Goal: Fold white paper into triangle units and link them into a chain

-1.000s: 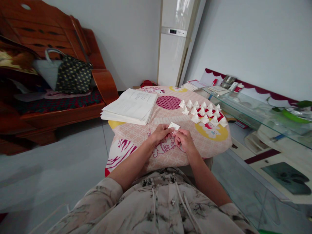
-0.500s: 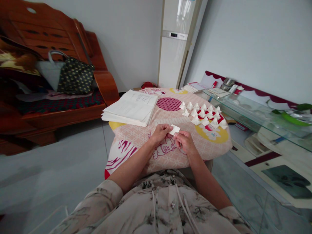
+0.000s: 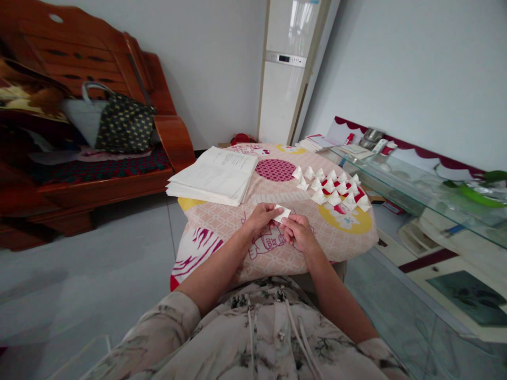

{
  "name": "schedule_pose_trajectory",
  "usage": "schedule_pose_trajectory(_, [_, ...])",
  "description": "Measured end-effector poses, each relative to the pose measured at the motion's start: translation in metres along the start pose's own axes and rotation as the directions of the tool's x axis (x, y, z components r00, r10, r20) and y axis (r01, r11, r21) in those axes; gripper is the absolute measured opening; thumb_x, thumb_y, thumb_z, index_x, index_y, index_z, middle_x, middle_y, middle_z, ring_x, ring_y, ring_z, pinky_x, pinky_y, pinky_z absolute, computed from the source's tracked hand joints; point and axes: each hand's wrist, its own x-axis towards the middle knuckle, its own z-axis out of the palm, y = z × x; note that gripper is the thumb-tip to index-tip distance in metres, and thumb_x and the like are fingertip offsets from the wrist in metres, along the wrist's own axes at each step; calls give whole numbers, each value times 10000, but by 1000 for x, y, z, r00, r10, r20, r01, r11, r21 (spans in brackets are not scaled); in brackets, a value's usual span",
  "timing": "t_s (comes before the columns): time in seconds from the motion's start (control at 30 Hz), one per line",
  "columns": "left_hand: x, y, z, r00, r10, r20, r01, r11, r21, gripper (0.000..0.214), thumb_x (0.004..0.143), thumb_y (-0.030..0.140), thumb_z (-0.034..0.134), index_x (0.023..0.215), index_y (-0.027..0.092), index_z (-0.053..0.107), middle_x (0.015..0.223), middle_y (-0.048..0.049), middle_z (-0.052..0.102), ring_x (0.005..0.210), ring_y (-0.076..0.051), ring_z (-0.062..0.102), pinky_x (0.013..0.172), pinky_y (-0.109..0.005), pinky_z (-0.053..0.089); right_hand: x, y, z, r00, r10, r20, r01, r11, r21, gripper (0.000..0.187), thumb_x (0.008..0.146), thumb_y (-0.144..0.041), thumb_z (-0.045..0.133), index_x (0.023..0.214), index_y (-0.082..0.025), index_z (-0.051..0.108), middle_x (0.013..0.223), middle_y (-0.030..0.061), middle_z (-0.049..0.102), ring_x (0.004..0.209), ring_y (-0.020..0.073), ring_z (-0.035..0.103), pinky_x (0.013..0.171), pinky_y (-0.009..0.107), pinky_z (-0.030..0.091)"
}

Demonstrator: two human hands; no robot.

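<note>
Between my two hands is a small folded piece of white paper [image 3: 281, 214], held above the cloth-covered table [image 3: 222, 248]. My left hand [image 3: 263, 217] pinches its left side, the thumb lying over the paper. On the lower right edge, the fingertips of my right hand [image 3: 298, 230] grip it. Several small pointed folded-paper pieces [image 3: 334, 198] stand in rows on the table's right part, beyond my right hand. A stack of printed paper sheets [image 3: 216, 171] lies at the table's left, past my left hand.
A glass-topped cabinet [image 3: 415, 184] with tins and cups runs along the right wall. More papers [image 3: 317, 141] lie at the table's far right corner. At the left stands a wooden bench [image 3: 174, 142] with bags on it. A tall white air conditioner [image 3: 281, 95] stands behind the table.
My left thumb has slid further over the folded paper, and the paper sits slightly lower and more to the left. Both hands keep hold of it.
</note>
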Motion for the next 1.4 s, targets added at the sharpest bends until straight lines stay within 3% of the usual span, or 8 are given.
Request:
schedule_pose_trajectory(0.2, [-1,3,-1,997,-57,-51,56,998,-7,363,750,433,784,668,109,646,468,19,557,370,-46,414,370,-166,272,1,5,-1,999,-35,11,35,999,-21,381,787,-536,650,661,-177,631,371,-71,425,304,97,425,323,212,297])
schedule_pose_trajectory(0.3, [-1,4,-4,995,-77,-70,71,994,-88,325,738,378,807,668,102,652,493,18,569,370,-36,410,360,-161,260,4,7,-2,989,-106,-101,106,994,-9,404,814,-564,633,693,-178,627,441,-32,529,366,114,506,359,218,361])
schedule_pose_trajectory(0.4, [-1,3,-7,992,-120,-50,112,985,-133,290,731,335,816,678,97,659,494,17,570,362,-34,409,357,-160,270,6,7,-5,959,-204,-195,205,979,-16,303,762,-441,722,901,-176,676,618,-4,673,472,124,592,431,219,439])
schedule_pose_trajectory(0.5, [0,3,-9,984,-176,-19,172,977,-129,267,730,305,811,671,94,659,468,19,554,346,-33,395,352,-161,269,4,6,-7,957,-250,-145,252,968,-3,415,729,-340,745,1113,-195,685,720,-7,717,533,129,624,481,229,477])
schedule_pose_trajectory(0.67, [0,7,-9,973,-228,-23,224,968,-111,255,723,258,798,608,98,637,444,20,541,341,-30,384,357,-162,271,-2,2,-4,982,-191,0,191,981,-19,308,734,-348,735,993,-184,755,605,-21,665,472,118,576,472,237,471])
schedule_pose_trajectory(0.97, [0,10,-7,963,-266,-46,264,964,-41,243,724,263,783,601,110,641,415,22,516,332,-38,372,360,-169,247,-3,3,0,983,-184,17,185,970,-157,291,716,-353,743,958,-197,784,535,-34,600,436,118,505,443,245,436])
schedule_pose_trajectory(1.23, [-2,13,-1,961,-251,-115,253,967,1,233,716,206,690,522,136,583,379,28,467,317,-47,343,348,-190,200,-4,7,1,953,-301,-3,285,904,-320,255,753,-373,716,927,-202,791,495,-45,513,444,118,423,454,251,350])
schedule_pose_trajectory(1.4, [-2,19,0,954,-278,-112,281,960,11,219,708,183,689,531,137,568,390,38,463,312,-36,333,349,-179,191,-6,7,3,899,-437,-4,380,787,-486,227,820,-394,687,899,-205,787,585,7,630,510,153,511,548,287,426])
